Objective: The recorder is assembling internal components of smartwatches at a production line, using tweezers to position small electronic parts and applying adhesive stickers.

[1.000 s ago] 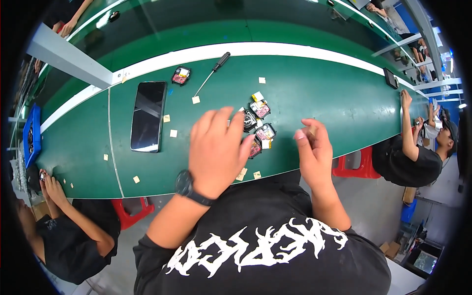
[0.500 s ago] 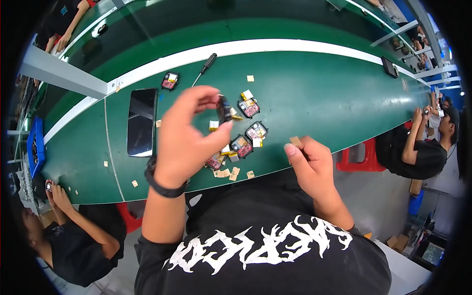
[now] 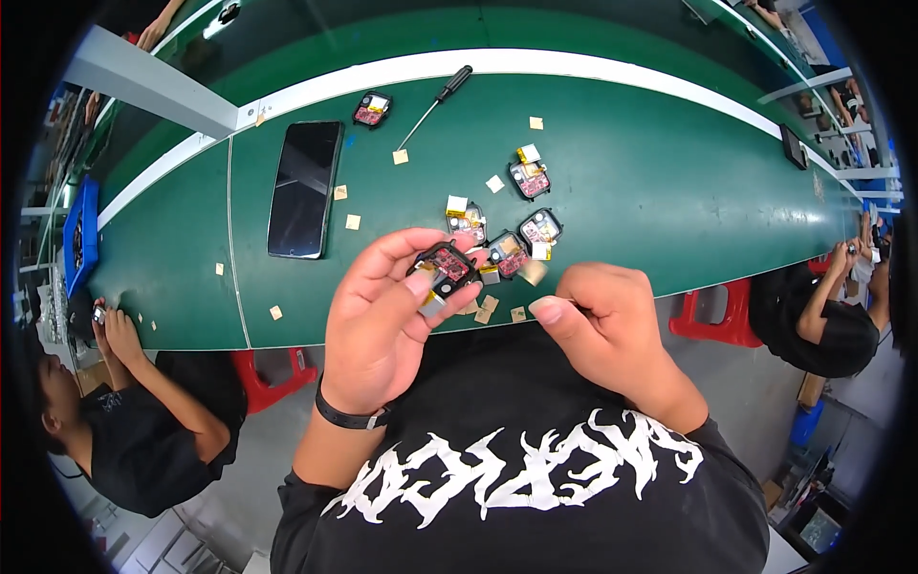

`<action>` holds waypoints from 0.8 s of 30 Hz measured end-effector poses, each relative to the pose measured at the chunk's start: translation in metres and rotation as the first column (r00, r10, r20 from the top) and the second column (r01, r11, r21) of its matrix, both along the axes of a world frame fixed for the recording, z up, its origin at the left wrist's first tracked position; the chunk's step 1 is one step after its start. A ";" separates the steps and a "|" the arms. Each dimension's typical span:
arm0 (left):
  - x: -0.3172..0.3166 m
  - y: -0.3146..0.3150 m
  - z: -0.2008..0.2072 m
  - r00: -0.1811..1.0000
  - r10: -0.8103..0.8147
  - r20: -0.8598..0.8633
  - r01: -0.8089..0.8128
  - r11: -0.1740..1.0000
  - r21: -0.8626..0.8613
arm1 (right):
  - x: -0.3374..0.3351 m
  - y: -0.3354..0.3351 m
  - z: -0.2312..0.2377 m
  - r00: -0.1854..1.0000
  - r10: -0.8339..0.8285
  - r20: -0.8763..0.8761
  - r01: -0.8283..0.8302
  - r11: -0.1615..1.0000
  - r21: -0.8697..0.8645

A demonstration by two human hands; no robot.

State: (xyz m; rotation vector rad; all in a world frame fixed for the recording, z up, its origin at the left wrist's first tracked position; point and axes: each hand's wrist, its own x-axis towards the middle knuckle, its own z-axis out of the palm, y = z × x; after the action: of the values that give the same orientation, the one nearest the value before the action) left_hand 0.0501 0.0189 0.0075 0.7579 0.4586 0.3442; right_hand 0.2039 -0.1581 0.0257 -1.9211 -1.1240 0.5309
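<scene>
My left hand (image 3: 375, 325) is closed on an opened smartwatch case (image 3: 451, 266), black-rimmed with a red circuit board facing up. A silver battery (image 3: 432, 306) hangs at its lower edge beside my thumb. My right hand (image 3: 612, 320) is curled, thumb against the bent fingers; anything inside it is hidden. A blurred tan pad (image 3: 533, 273) is just beyond the right thumb, apart from it. Past my hands lie several more opened watch cases, among them one with a white-topped battery (image 3: 529, 180), one at the right (image 3: 541, 228) and one partly covered by my left fingertips (image 3: 469, 225).
A black phone-like slab (image 3: 304, 191) lies on the green table (image 3: 669, 172) at left. Farther back are a screwdriver (image 3: 435, 107) and another watch case (image 3: 372, 110). Small tan pads (image 3: 486, 308) are scattered about. A blue tray (image 3: 86, 234) stands far left. People sit at both sides.
My left hand has come nearer and turned the watch case so its board faces up. The tan pad pinched in my right hand is now out of its fingers. The view has shifted.
</scene>
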 end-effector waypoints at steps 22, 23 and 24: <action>-0.004 0.001 -0.002 0.838 -0.469 -0.279 0.534 0.812 0.237 | 0.011 0.010 0.001 0.858 0.136 -0.496 -0.212 0.972 -0.100; -0.002 0.005 0.002 0.744 -0.574 -0.342 0.664 0.693 0.280 | 0.014 0.010 0.000 0.869 0.259 -0.422 -0.313 0.948 -0.063; 0.000 0.008 0.007 0.737 -0.582 -0.344 0.676 0.633 0.376 | 0.019 0.012 0.001 0.856 0.321 -0.406 -0.399 0.909 -0.123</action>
State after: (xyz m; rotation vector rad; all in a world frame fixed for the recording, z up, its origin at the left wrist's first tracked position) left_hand 0.0506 0.0266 0.0144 1.4008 0.2507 -0.3125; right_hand 0.2225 -0.1456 0.0270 -1.6707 -1.2109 1.2152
